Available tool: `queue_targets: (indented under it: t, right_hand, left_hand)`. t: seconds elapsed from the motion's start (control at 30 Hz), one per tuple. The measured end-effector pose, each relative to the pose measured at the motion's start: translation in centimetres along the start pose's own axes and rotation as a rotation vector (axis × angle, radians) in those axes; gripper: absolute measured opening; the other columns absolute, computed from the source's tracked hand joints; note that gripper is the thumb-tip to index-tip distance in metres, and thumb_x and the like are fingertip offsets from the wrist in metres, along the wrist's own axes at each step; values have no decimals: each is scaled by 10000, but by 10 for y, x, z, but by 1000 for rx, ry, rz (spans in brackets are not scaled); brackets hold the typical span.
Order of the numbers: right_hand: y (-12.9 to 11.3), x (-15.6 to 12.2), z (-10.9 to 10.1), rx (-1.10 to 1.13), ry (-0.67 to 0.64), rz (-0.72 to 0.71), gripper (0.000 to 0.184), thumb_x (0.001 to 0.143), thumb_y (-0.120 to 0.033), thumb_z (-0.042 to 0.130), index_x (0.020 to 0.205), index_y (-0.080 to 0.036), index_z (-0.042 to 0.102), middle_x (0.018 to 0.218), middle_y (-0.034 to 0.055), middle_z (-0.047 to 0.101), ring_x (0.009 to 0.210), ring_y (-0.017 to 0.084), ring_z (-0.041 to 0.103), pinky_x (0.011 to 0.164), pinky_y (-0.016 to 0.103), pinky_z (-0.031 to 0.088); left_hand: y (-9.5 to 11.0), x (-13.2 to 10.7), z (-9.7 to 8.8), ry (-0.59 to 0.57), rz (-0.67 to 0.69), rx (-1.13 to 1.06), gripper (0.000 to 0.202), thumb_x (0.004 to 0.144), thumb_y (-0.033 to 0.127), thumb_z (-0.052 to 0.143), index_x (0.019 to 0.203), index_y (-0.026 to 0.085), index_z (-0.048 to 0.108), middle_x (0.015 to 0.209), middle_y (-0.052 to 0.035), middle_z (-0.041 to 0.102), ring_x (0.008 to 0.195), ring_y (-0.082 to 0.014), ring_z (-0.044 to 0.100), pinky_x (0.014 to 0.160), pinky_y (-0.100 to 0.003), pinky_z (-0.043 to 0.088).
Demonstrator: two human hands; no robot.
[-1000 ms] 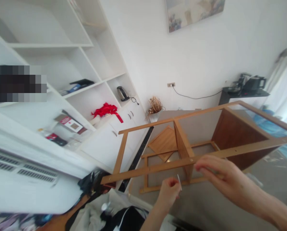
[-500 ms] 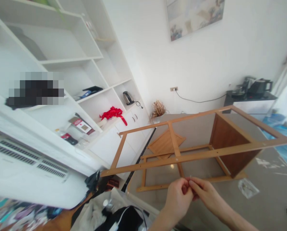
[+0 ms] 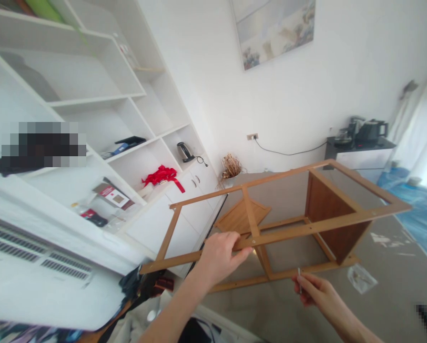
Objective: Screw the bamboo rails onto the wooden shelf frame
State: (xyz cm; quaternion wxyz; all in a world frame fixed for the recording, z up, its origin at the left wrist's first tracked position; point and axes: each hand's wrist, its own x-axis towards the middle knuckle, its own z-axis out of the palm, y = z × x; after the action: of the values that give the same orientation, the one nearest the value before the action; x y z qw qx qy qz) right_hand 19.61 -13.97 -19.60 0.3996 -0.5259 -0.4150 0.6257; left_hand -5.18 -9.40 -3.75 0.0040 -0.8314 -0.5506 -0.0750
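A wooden furniture frame lies on its side on the grey table, with a brown panel joining its two sides at the right. My left hand is closed around the frame's near upper rail, close to a crosspiece and a small hole. Lower and to the right, my right hand pinches a thin silvery metal screw upright between thumb and fingers, apart from the frame. Its exact shape is too small to make out. A small clear plastic bag with bits inside lies right of that hand.
A square slatted wooden panel rests behind the frame's rails. White shelves stand at the left, with dried stalks by the wall. Large blue water bottles are at the right. Cloth and bags lie below the table's near edge.
My hands, together before, have parted. The left has moved left and taken hold of the frame's rail; the right has moved slightly right with the screw. The view has shifted a little.
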Motion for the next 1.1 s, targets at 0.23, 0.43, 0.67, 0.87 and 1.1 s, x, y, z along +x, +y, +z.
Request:
queue_targets:
  t: [0.23,0.43,0.67,0.87,1.1]
  right_hand:
    - [7,4,-11,83,77,1,489,659,-645,673,774,-173,732,732,55,686,704,203,636,674,324,534]
    - [-64,5,-25,372,35,-248,334,802,-498,642,987,-232,725,1341,78,571,1267,282,484,1081,432,373]
    - [-119,18,-16,528,29,-364,202,839,-428,622,851,-240,695,1237,51,648,1265,252,495,1109,434,335]
    - [-134,60,-25,483,-4,-320,194,801,-418,651,823,-225,655,1089,68,704,1120,241,606,952,400,479]
    - [-180,102,-40,298,-2,-370,278,842,-444,604,940,-192,667,961,77,706,912,212,654,789,365,536]
  left_hand:
    - [-9,18,7,-108,-42,235,156,897,352,518,858,209,568,798,-40,695,770,-230,664,635,-287,405]
    - [-1,37,8,-50,-96,226,150,878,362,542,888,213,559,838,-46,704,808,-243,668,646,-298,407]
    - [-6,30,-6,-168,5,-17,341,860,540,514,805,210,575,745,-19,663,701,-202,623,590,-266,359]
    - [-24,34,-22,-212,38,-154,499,971,502,265,776,189,601,711,-29,642,683,-176,609,610,-266,353]
    - [-2,60,-16,-152,-14,-141,541,971,510,214,902,166,625,846,-99,677,826,-266,643,708,-337,426]
